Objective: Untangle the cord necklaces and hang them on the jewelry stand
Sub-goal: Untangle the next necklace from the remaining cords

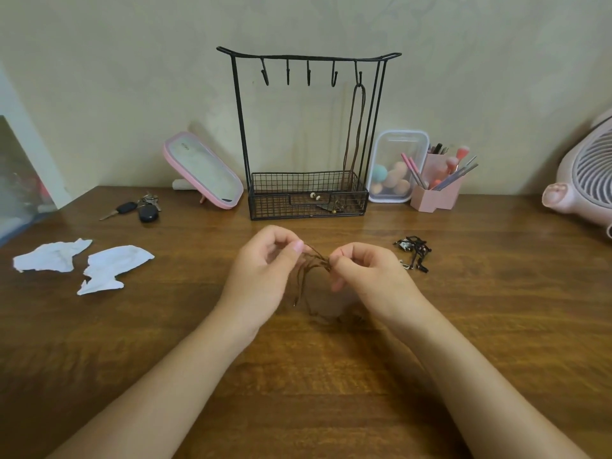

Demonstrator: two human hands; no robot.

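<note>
A tangle of brown cord necklaces (313, 265) stretches between my two hands above the wooden table (331, 376). My left hand (265, 273) pinches one side of the cords with thumb and fingers. My right hand (364, 270) pinches the other side, and loose strands hang down to the table between them. The black wire jewelry stand (308, 134) stands at the back by the wall. One brown cord necklace (354, 127) hangs from its rightmost hook into the basket. A second tangle of dark cords with metal clasps (414, 251) lies to the right of my right hand.
Two crumpled white tissues (82, 263) lie at the left, keys (139, 207) behind them. A pink mirror (202, 170) leans left of the stand. A clear box of sponges (395, 167), a pink brush holder (437, 190) and a pink fan (586, 173) stand at the right.
</note>
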